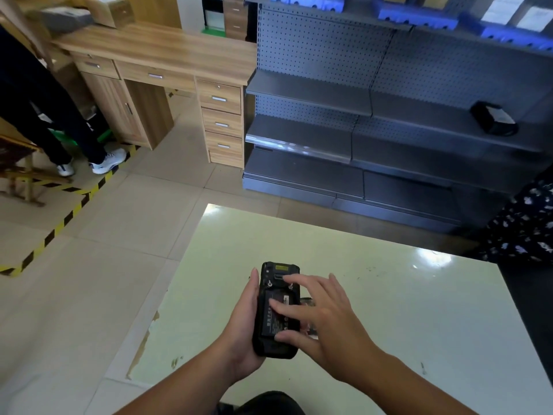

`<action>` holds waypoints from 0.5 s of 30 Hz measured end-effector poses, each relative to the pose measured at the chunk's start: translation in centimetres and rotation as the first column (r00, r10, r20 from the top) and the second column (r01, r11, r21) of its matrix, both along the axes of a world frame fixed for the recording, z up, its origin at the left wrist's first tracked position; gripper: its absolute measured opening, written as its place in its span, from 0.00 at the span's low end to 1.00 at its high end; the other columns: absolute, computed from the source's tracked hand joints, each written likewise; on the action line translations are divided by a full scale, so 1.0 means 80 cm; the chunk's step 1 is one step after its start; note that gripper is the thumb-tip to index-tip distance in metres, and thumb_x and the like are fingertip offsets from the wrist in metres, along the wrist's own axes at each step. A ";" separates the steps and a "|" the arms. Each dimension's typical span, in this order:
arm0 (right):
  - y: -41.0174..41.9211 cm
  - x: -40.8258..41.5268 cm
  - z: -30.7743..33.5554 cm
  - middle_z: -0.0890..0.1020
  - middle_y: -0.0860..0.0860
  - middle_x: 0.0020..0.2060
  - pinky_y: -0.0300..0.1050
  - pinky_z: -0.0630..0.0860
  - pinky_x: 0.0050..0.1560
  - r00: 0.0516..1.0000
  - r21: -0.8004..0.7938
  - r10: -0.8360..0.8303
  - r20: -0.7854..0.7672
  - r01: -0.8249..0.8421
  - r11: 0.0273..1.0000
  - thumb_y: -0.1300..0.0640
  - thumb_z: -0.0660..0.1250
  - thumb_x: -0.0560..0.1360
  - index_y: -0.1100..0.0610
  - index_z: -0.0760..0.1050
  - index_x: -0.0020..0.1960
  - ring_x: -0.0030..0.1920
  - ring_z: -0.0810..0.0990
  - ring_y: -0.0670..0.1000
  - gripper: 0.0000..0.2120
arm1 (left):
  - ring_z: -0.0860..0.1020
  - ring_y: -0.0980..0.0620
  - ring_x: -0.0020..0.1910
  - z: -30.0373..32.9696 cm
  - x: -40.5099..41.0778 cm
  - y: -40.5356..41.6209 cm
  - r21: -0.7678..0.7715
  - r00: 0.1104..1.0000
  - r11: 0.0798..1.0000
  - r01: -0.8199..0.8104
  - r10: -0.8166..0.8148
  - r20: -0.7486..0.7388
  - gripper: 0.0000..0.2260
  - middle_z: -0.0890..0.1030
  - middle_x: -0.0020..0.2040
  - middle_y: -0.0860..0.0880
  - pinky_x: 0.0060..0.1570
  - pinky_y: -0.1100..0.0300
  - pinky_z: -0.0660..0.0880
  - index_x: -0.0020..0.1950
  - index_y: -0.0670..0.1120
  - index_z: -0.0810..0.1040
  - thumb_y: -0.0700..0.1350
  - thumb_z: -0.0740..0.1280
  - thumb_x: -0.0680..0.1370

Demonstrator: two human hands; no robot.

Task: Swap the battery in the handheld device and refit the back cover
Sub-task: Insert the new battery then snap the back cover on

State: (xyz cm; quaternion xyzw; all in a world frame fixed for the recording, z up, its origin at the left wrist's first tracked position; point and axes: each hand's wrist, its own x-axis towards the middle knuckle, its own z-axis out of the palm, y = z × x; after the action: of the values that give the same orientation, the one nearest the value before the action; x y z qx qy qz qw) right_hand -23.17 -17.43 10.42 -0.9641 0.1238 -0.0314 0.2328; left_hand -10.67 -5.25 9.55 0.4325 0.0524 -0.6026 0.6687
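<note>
My left hand [244, 322] holds a black handheld device [276, 274] back side up over the pale green table [389, 295]. The back cover is off, and a black battery [273, 322] with a printed label lies in the open compartment. My right hand [323, 313] rests across the device from the right with its fingers spread. The fingertips touch the battery and the area just above it. A dark object [308, 302] lies on the table behind my right hand, mostly hidden.
A grey metal shelf unit [374, 121] stands beyond the table, with a black object [493, 118] on one shelf. A wooden desk [167, 49] with drawers is at the back left. A person's legs [59, 115] stand by yellow-black floor tape [68, 217].
</note>
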 end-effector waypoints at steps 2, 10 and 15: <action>-0.004 0.006 -0.002 0.65 0.39 0.76 0.68 0.56 0.76 1.000 0.025 0.004 0.008 -0.004 1.000 0.30 0.61 0.77 0.33 0.75 0.69 0.74 0.63 0.46 0.22 | 0.81 0.40 0.43 0.002 0.006 -0.002 0.010 1.000 1.000 -0.007 0.007 0.011 0.33 0.84 0.50 0.39 0.43 0.51 0.76 0.59 0.47 0.85 0.70 0.52 0.79; -0.009 0.026 -0.003 0.64 0.45 0.78 0.55 0.72 0.67 0.998 0.022 0.018 0.065 -0.019 1.000 0.36 0.59 0.82 0.37 0.74 0.71 0.71 0.65 0.47 0.20 | 0.82 0.40 0.48 0.013 0.031 -0.008 0.066 0.998 0.998 -0.011 0.007 0.059 0.37 0.83 0.55 0.39 0.45 0.50 0.80 0.61 0.45 0.84 0.73 0.51 0.78; -0.011 0.032 0.005 0.55 0.35 0.78 0.46 0.66 0.74 0.995 0.340 -0.095 0.017 0.084 0.937 0.38 0.68 0.77 0.37 0.71 0.74 0.77 0.54 0.38 0.25 | 0.82 0.40 0.46 0.013 0.035 -0.013 0.065 0.996 0.998 0.003 -0.009 0.090 0.35 0.84 0.51 0.39 0.43 0.51 0.81 0.61 0.47 0.84 0.71 0.50 0.79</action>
State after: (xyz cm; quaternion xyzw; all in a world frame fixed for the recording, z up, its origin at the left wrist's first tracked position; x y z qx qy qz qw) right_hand -20.60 -18.29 10.81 -0.9024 0.1671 -0.0360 0.3955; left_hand -7.90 -6.25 10.58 0.4807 0.0404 -0.5825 0.6542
